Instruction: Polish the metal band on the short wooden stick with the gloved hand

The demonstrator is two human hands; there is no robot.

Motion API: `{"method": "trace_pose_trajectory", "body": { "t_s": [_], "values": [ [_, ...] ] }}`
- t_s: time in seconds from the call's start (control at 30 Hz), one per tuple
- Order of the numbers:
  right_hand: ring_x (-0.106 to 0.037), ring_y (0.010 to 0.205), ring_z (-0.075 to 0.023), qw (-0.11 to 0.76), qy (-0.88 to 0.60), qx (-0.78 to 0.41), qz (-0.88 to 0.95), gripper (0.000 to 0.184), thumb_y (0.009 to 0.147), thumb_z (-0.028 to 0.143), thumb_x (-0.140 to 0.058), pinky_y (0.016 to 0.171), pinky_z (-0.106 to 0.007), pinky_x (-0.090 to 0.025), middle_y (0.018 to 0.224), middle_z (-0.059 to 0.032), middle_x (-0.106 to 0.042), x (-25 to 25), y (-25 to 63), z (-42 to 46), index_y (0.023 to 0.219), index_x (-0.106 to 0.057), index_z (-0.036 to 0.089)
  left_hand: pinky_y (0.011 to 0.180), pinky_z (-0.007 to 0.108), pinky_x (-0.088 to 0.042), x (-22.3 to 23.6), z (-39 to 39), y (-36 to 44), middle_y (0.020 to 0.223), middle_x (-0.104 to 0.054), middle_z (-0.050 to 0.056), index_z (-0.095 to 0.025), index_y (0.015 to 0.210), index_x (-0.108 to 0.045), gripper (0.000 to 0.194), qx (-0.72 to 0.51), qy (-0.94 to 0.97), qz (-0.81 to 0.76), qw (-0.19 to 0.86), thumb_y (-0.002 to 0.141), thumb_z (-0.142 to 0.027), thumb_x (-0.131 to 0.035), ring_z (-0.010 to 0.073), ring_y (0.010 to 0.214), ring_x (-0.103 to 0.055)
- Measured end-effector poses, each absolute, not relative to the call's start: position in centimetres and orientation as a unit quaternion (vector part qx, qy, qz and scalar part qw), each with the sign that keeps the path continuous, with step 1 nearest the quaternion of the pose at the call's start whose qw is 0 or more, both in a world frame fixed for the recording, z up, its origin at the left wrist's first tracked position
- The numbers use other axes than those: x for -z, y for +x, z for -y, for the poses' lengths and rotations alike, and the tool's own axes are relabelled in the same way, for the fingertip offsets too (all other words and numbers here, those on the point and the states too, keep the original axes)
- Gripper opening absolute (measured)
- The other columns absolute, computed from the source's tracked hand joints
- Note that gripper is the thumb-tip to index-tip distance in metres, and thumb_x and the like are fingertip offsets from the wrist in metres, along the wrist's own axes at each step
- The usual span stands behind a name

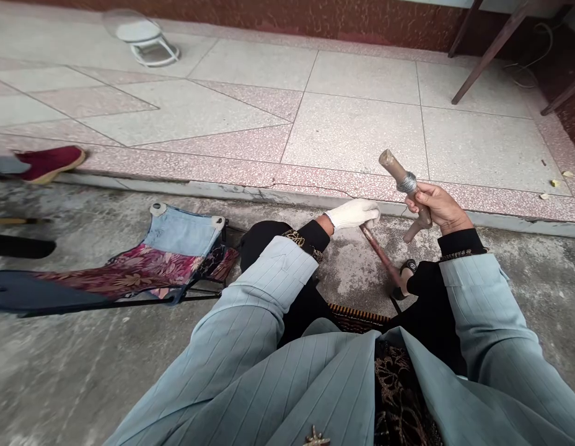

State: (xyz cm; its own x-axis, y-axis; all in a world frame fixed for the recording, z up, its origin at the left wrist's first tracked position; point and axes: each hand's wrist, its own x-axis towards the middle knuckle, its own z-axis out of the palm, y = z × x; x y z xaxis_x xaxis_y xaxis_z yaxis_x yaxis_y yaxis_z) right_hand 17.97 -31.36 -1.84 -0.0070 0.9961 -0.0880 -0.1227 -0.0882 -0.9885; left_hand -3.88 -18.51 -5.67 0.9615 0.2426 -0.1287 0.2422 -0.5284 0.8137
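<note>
My left hand, in a white work glove, is closed around the upper end of a reddish-brown rod. The rod slants down to the right, and its lower end is near a black shoe. Bare and raised, my right hand grips a short, light-brown branch-like piece of wood. Grey metal wire is wound in a coil around this piece, just above my fingers. Its lower part ends in a stub that juts down to the left. The two hands are apart.
A low raised edge runs across in front, with tiled floor behind it. Left of me stands a folding seat with patterned cloth. Another person's red shoe rests at the far left. A small white stool and dark furniture legs stand farther back.
</note>
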Motion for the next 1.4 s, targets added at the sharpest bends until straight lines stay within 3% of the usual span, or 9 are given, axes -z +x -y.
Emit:
{"method": "trace_pose_trajectory", "body": {
  "t_s": [0.13,0.43,0.73,0.97,1.13,1.3,1.4],
  "values": [
    [-0.044,0.058,-0.0127,0.520,-0.500,-0.528,0.448,0.040,0.073,0.050,-0.075,0.054,-0.026,-0.039,0.069,-0.0001,-0.050,1.6,18.1,31.4,0.094,-0.064,0.018,0.058,0.027,-0.031,6.2,18.2,-3.7,0.076,-0.065,0.004,-0.018,0.078,-0.064,0.029,0.051,0.935,-0.144,0.320,0.088,-0.036,-0.044,0.0160,0.065,-0.053],
    [-0.044,0.059,-0.0123,0.509,-0.496,-0.539,0.453,0.038,0.074,0.048,-0.075,0.055,-0.025,-0.038,0.071,-0.0004,-0.050,1.2,17.9,31.5,0.094,-0.063,0.018,0.059,0.029,-0.028,6.3,18.4,-3.7,0.082,-0.065,0.007,-0.017,0.086,-0.065,0.035,0.077,0.946,-0.184,0.254,0.092,-0.036,-0.036,0.0182,0.068,-0.053],
    [-0.047,0.058,-0.0112,0.521,-0.508,-0.533,0.432,0.036,0.074,0.046,-0.075,0.055,-0.025,-0.041,0.072,-0.0004,-0.054,1.6,18.1,31.4,0.091,-0.063,0.018,0.066,0.024,-0.037,5.5,17.9,-4.9,0.074,-0.068,0.005,-0.017,0.077,-0.067,0.029,0.069,0.896,-0.159,0.410,0.088,-0.034,-0.046,0.0152,0.067,-0.053],
    [-0.048,0.057,-0.0095,0.517,-0.534,-0.540,0.394,0.029,0.076,0.039,-0.076,0.052,-0.023,-0.040,0.072,-0.0002,-0.056,2.8,17.8,30.8,0.092,-0.066,0.016,0.062,0.024,-0.036,5.7,17.9,-5.5,0.059,-0.064,0.004,-0.014,0.069,-0.066,0.013,0.081,0.879,-0.186,0.431,0.077,-0.023,-0.061,0.0140,0.062,-0.049],
    [-0.047,0.055,-0.0091,0.494,-0.542,-0.563,0.380,0.035,0.072,0.039,-0.078,0.052,-0.023,-0.039,0.067,0.0012,-0.055,4.1,17.5,30.5,0.095,-0.066,0.016,0.063,0.025,-0.037,5.7,18.4,-6.2,0.058,-0.064,0.002,-0.014,0.069,-0.068,0.008,0.158,0.846,-0.174,0.480,0.067,-0.022,-0.070,0.0144,0.063,-0.051],
    [-0.048,0.055,-0.0094,0.413,-0.583,-0.594,0.369,0.039,0.067,0.043,-0.081,0.056,-0.024,-0.040,0.065,0.0011,-0.057,6.9,16.6,30.1,0.088,-0.065,0.015,0.068,0.024,-0.042,4.7,18.7,-8.2,0.057,-0.063,0.001,-0.015,0.067,-0.066,0.018,0.170,0.785,-0.141,0.578,0.069,-0.031,-0.073,0.0149,0.065,-0.055],
    [-0.049,0.061,-0.0114,0.347,-0.596,-0.574,0.441,0.036,0.071,0.048,-0.074,0.061,-0.026,-0.040,0.066,0.0012,-0.056,8.3,16.1,29.9,0.082,-0.063,0.015,0.072,0.026,-0.045,4.7,19.1,-9.1,0.060,-0.065,0.003,-0.016,0.068,-0.066,0.022,0.155,0.751,-0.100,0.634,0.072,-0.036,-0.072,0.0172,0.069,-0.058]
  ]
}}
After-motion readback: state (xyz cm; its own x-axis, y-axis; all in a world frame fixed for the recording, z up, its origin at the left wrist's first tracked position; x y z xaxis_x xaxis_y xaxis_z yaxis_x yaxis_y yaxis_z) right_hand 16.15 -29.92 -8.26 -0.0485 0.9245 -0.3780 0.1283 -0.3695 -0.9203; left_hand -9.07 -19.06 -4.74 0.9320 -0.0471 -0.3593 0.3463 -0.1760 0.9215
